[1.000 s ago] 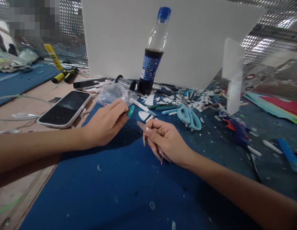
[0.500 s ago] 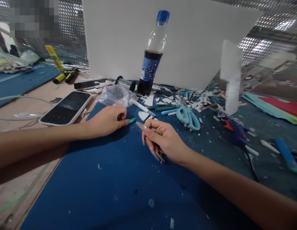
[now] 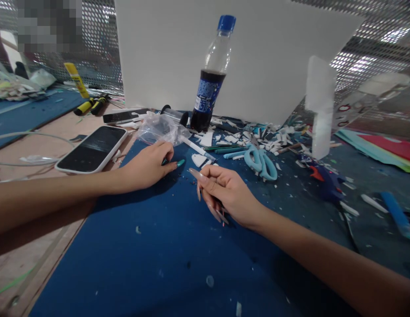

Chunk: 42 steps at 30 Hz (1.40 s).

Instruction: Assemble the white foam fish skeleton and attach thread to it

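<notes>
My left hand (image 3: 147, 166) rests at the blue mat's left edge, palm down. Its fingers curl loosely, the thumb with a long green nail points right, and a gap shows between thumb and index finger; I see nothing held. To the right, my right hand (image 3: 226, 189) is closed, its thumb laid along the bent index finger. Something small and dark shows under the palm, with a pinkish tip below it, too hidden to name. Just beyond the hands lie a white scrap (image 3: 198, 160), a white-and-clear stick (image 3: 198, 149) and light blue scissors (image 3: 260, 163).
A phone (image 3: 92, 149) lies left of the mat (image 3: 152, 264). Behind stand a cola bottle (image 3: 208, 94) and a large white board (image 3: 165, 53). White offcuts (image 3: 267, 136) litter the back. On the right are a glue gun (image 3: 326, 180), an upright white foam piece (image 3: 320, 105) and coloured sheets (image 3: 383, 147).
My left hand has drawn back slightly to the left, so the gap between its thumb and my right hand is wider. The right hand keeps its pose.
</notes>
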{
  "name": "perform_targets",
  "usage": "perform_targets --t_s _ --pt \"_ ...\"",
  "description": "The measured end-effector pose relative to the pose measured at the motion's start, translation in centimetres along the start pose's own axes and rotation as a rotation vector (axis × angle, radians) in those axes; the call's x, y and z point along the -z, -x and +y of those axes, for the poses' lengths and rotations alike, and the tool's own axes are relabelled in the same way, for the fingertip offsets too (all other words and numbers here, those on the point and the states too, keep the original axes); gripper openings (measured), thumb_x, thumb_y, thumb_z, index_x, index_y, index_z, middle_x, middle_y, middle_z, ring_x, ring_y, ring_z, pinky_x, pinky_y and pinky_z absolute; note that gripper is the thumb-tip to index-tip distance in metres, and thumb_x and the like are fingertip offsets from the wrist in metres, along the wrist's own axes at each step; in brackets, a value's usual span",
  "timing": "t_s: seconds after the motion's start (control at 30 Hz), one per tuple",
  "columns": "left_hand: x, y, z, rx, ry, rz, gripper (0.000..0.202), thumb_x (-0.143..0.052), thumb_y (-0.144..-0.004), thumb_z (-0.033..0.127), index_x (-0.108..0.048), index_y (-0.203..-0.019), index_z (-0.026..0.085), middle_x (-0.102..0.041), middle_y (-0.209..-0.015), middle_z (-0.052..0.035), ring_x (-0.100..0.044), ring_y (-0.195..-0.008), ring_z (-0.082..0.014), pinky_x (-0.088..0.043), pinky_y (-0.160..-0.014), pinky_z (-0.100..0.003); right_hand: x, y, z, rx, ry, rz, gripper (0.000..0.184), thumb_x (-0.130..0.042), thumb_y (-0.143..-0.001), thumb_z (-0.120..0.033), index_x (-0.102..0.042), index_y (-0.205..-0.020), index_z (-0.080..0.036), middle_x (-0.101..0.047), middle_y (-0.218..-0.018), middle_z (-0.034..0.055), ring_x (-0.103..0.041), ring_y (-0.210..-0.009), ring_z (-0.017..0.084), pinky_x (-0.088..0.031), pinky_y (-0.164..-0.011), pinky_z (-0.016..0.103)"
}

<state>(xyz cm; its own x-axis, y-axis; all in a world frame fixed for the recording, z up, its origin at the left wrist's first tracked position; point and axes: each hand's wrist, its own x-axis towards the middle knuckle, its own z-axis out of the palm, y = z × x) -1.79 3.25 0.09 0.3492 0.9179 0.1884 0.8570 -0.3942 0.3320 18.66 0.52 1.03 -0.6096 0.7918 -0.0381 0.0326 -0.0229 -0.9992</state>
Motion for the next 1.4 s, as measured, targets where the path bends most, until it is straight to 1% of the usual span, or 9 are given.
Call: perform_targets --t_s 0.13,0.4,0.6,0.73,0.83,0.9,1.0,1.07,1.4 --pt "-0.1 0.1 0.1 -0.075 -0.079 0.027 0.012 -0.046 -0.087 0.025 -0.043 -0.078 0.017 -0.047 -0.078 -0.0009 -0.044 -0.067 -0.0133 -0.034 -0.062 -0.026 0.1 0.0 0.1 0.011 -0.013 -0.008 0.029 -0.057 -0.085 -0.037 -0.052 -0.065 -0.016 -0.048 -0.039 -0.0080 -0.038 -0.027 0.002 -0.030 -0.030 0.013" --pt "0.1 0.1 0.6 -0.363 -0.454 -0.114 0.020 -0.035 -0.092 0.020 -0.053 -0.085 0.016 -0.053 -0.080 -0.0057 -0.049 -0.072 -0.0184 -0.032 -0.056 -0.027 0.0 0.0 0.2 0.006 -0.008 0.008 0.029 -0.059 -0.084 -0.037 -0.052 -0.065 -0.017 -0.048 -0.039 -0.0075 -0.039 -0.028 0.002 -0.029 -0.030 0.013" --pt "0.4 -0.1 0.8 -0.438 -0.476 -0.169 0.020 -0.035 -0.090 0.013 -0.054 -0.084 0.016 -0.056 -0.076 -0.0047 -0.048 -0.072 -0.0177 -0.032 -0.057 -0.027 0.0 0.0 0.1 -0.007 -0.022 0.011 0.028 -0.058 -0.085 -0.035 -0.051 -0.066 -0.017 -0.048 -0.039 -0.0081 -0.039 -0.027 0.002 -0.028 -0.029 0.014" --pt "0.6 0.3 0.8 -0.386 -0.421 -0.089 0.021 -0.034 -0.091 0.017 -0.051 -0.078 0.016 -0.053 -0.070 -0.0038 -0.046 -0.068 -0.0167 -0.031 -0.056 -0.027 0.0 0.0 0.2 -0.010 -0.020 0.023 0.026 -0.054 -0.088 -0.030 -0.052 -0.067 -0.016 -0.048 -0.039 -0.0079 -0.039 -0.027 0.002 -0.029 -0.030 0.013" --pt "0.7 0.8 1.4 -0.236 -0.206 0.104 0.020 -0.034 -0.090 0.019 -0.046 -0.075 0.016 -0.048 -0.066 -0.0021 -0.044 -0.067 -0.0156 -0.032 -0.058 -0.027 0.1 0.1 0.2 0.001 -0.028 0.011 0.027 -0.052 -0.089 -0.029 -0.052 -0.066 -0.016 -0.049 -0.039 -0.0078 -0.039 -0.027 0.001 -0.030 -0.030 0.012" --pt "0.7 1.3 2.1 -0.085 0.091 0.144 0.020 -0.035 -0.090 0.022 -0.041 -0.072 0.018 -0.042 -0.063 0.0016 -0.040 -0.059 -0.0121 -0.031 -0.055 -0.025 0.1 0.1 0.1 0.007 -0.045 -0.001 0.026 -0.052 -0.090 -0.029 -0.051 -0.067 -0.016 -0.049 -0.038 -0.0080 -0.038 -0.026 0.001 -0.030 -0.030 0.012" --pt "0.5 2.2 3.2 0.130 0.644 -0.002 0.027 -0.035 -0.092 0.033 -0.039 -0.069 0.018 -0.034 -0.059 0.0053 -0.032 -0.051 -0.0078 -0.029 -0.049 -0.021 0.1 0.2 0.1 0.013 -0.077 -0.008 0.026 -0.052 -0.089 -0.030 -0.051 -0.068 -0.016 -0.049 -0.037 -0.0085 -0.038 -0.025 0.001 -0.029 -0.028 0.012" --pt "0.3 2.6 3.8 0.183 0.862 -0.083 0.029 -0.036 -0.092 0.036 -0.041 -0.070 0.017 -0.034 -0.059 0.0057 -0.030 -0.051 -0.0068 -0.028 -0.049 -0.020 0.1 0.2 0.1 0.026 -0.094 -0.013 0.026 -0.053 -0.089 -0.032 -0.051 -0.068 -0.016 -0.051 -0.038 -0.0083 -0.039 -0.024 0.001 -0.029 -0.027 0.011" --pt "-0.1 2.6 3.3 0.177 1.135 -0.230 0.030 -0.044 -0.090 0.037 -0.042 -0.069 0.017 -0.034 -0.058 0.0064 -0.027 -0.050 -0.0060 -0.023 -0.046 -0.019 0.3 0.1 0.1 0.016 -0.109 -0.134 0.026 -0.054 -0.089 -0.032 -0.053 -0.069 -0.015 -0.056 -0.043 -0.0062 -0.044 -0.028 0.001 -0.031 -0.029 0.010"
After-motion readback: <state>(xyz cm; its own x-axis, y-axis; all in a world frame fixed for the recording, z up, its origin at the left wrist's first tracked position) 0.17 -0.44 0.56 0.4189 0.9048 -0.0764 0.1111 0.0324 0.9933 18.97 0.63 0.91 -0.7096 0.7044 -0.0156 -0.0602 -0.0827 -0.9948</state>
